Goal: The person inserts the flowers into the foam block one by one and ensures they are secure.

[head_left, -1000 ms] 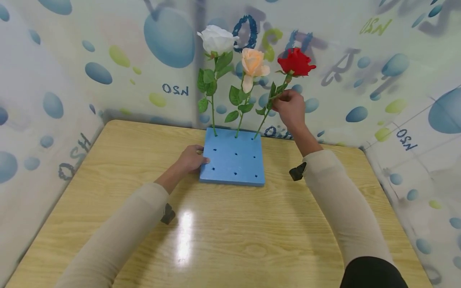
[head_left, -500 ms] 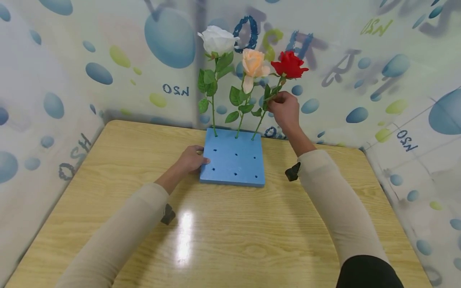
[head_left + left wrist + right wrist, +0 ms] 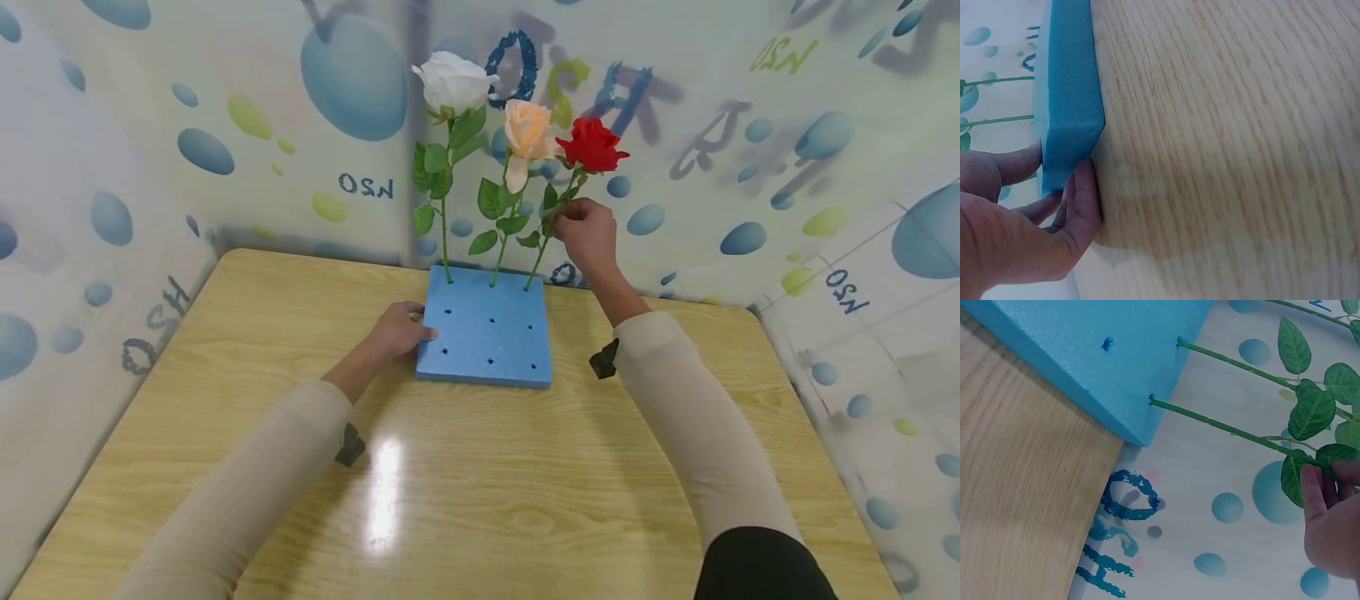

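A blue foam board (image 3: 483, 340) with rows of small holes lies on the table. My left hand (image 3: 401, 331) grips its left edge; in the left wrist view the thumb (image 3: 1020, 164) lies on the top face and the fingers curl at the side. My right hand (image 3: 588, 233) pinches the leafy stem of a red rose (image 3: 592, 145), whose lower end stands in the back right hole, the stem leaning right. A white rose (image 3: 453, 83) and a peach rose (image 3: 528, 131) stand in the other back holes. In the right wrist view, the red rose's green stem (image 3: 1210, 421) enters the board.
The wooden table (image 3: 480, 483) reaches a patterned wall (image 3: 285, 125) close behind the board. The roses' blooms stand near that wall. Leaves of the peach rose (image 3: 491, 198) are close to the red rose's stem.
My right hand has moved left and slightly down with the red rose, bringing its bloom nearer the peach one and its stem more upright. My left hand has stayed at the board.
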Motion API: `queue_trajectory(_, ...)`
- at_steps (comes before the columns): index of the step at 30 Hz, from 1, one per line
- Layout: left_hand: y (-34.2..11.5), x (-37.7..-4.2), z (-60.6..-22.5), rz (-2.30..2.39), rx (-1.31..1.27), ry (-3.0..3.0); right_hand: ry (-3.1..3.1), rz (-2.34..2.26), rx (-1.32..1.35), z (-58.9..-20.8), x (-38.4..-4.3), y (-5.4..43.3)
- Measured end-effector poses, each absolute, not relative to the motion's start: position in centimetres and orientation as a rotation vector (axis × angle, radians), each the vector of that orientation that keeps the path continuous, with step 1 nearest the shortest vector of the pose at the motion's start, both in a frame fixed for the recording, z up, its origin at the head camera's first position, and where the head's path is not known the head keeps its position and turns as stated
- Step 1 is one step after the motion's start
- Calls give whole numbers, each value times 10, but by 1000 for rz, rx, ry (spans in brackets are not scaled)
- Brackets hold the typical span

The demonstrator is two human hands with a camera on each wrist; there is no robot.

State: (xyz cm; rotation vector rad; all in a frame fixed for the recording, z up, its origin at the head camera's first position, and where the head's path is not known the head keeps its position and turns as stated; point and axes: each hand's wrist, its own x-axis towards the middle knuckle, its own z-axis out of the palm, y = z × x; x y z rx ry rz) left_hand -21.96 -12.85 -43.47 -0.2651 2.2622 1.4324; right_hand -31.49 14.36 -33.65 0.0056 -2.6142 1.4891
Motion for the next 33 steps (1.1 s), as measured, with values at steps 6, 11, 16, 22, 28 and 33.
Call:
queue_trajectory(6,-129,-220,-436,1436,-258,2265,-2607,1492,17,-342,-316,144)
queue_trajectory(11,-129,-221,-439,1427,-260,2273,-2633,1473,5,-341,-317,144)
queue_trajectory(16,-128,-221,-440,1409,-247,2283,-2670,1451,-23,-341,-316,145)
queue_trajectory(22,-128,-219,-439,1395,-237,2290,-2720,1477,-17,-341,-310,151)
queue_trajectory(28,-130,-217,-441,1270,-197,2401,-2837,1401,19,-343,-302,158)
queue_trajectory(33,-133,-213,-439,1153,-139,2489,-2922,1295,113,-346,-292,169)
